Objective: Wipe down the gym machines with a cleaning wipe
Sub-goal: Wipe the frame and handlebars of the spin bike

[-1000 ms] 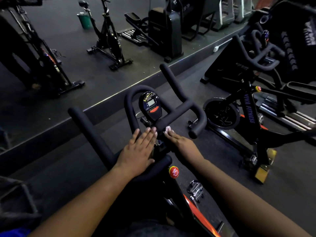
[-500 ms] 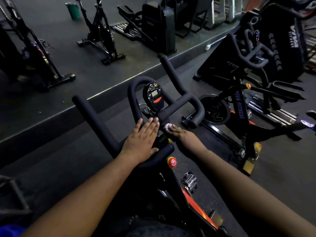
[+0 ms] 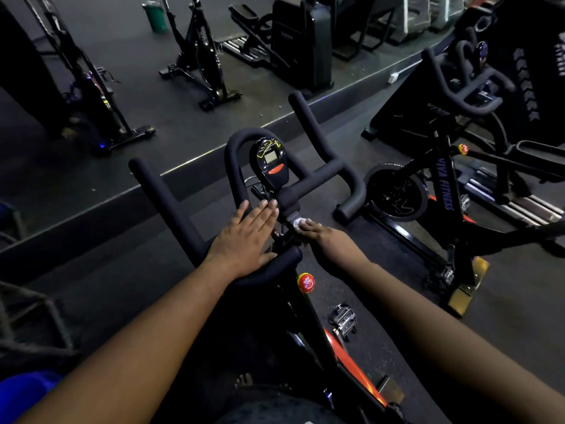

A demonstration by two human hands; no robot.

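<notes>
I stand over a black spin bike with padded handlebars [image 3: 321, 175] and a small console [image 3: 270, 162] in the middle. My left hand [image 3: 244, 240] lies flat on the near padded bar, fingers straight and pointing at the console. My right hand [image 3: 324, 235] pinches a small white cleaning wipe [image 3: 297, 222] and presses it against the bar's centre clamp just under the console. Most of the wipe is hidden under the fingertips.
A red knob [image 3: 306, 282] sits on the frame below my hands, a pedal [image 3: 344, 321] lower right. A second spin bike [image 3: 443, 191] stands close on the right. Beyond a raised floor step [image 3: 189, 162] are more bikes and a green bin [image 3: 156, 15].
Both hands stay on the bars near the console. My right hand with the wipe has shifted only slightly at the clamp; the view has tilted a little.
</notes>
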